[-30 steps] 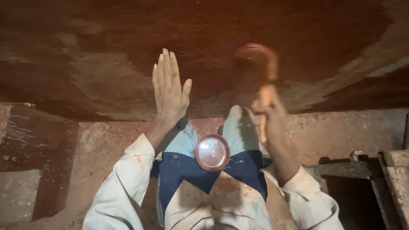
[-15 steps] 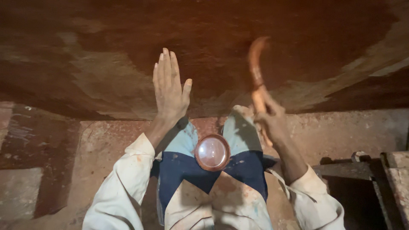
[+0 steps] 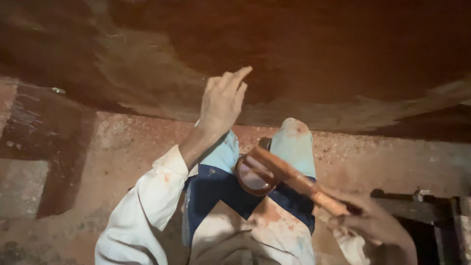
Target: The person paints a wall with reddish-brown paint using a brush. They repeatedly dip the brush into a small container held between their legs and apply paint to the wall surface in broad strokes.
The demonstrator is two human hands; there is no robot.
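My left hand (image 3: 223, 100) is raised with its fingers apart, just in front of a large, dark red-brown curved surface (image 3: 304, 54); I cannot tell if it touches. My right hand (image 3: 375, 223), low at the right and blurred, grips the handle of a reddish wooden tool (image 3: 294, 179). The tool's far end lies over a small round bowl (image 3: 251, 180) resting on my lap. Stained white sleeves, a dark blue apron (image 3: 216, 189) and pale blue trouser knees show below.
A speckled reddish floor (image 3: 387, 162) runs under the curved surface. A darker slab (image 3: 54, 142) and a grey block (image 3: 19, 186) lie at the left. A dark frame with a metal fitting (image 3: 422, 201) stands at the lower right.
My right hand has swung the tool down from the curved surface to the bowl on my lap. My left hand has tilted and its fingers have curled a little.
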